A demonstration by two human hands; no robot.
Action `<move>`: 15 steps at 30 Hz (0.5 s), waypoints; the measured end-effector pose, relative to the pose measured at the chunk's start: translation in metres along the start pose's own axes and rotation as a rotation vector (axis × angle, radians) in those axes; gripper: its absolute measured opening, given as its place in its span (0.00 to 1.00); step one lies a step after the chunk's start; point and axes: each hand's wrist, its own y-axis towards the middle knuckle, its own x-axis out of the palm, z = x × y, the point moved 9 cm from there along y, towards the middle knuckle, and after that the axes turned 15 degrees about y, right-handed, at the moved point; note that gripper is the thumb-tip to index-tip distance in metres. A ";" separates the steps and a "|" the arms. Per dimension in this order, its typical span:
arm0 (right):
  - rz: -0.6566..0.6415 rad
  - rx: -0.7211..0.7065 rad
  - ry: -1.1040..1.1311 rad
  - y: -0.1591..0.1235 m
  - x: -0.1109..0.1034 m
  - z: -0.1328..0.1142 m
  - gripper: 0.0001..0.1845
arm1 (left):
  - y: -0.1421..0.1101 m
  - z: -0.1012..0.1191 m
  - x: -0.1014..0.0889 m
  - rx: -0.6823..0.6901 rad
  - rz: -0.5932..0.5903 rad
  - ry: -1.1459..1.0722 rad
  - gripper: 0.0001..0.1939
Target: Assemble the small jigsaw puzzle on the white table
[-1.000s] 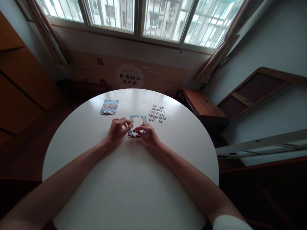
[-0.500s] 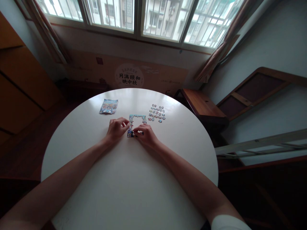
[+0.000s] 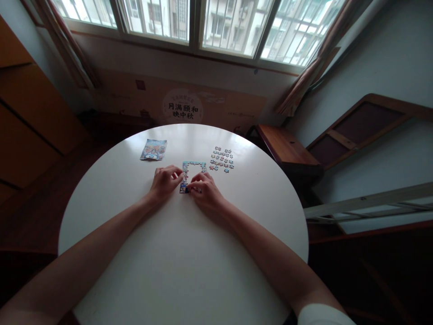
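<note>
A small jigsaw puzzle [image 3: 194,163] lies on the white round table, its coloured border joined around a bare white middle. My right hand [image 3: 205,189] reaches over its lower right part, thumb and forefinger pinched on a puzzle piece at the lower left inside edge. The fingers mostly hide that piece, and the hand covers much of the bottom border. Against the puzzle's left side rests my left hand [image 3: 165,179], its fingers curled and the thumb and forefinger tips close together. Whatever may be between those tips is too small to make out.
Several loose puzzle pieces [image 3: 222,158] lie in rows to the puzzle's upper right. A printed picture packet [image 3: 154,150] lies at the upper left of the table [image 3: 176,262]. Beyond the table's right edge stands a wooden bench [image 3: 287,146].
My right fingertips have moved slightly left and down, pressing a dark piece into the lower left inside edge. My left fingers have drawn back slightly from over the left border.
</note>
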 end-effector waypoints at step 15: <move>0.245 0.128 -0.029 -0.002 -0.042 0.026 0.10 | -0.002 0.007 0.010 0.173 -0.066 -0.124 0.07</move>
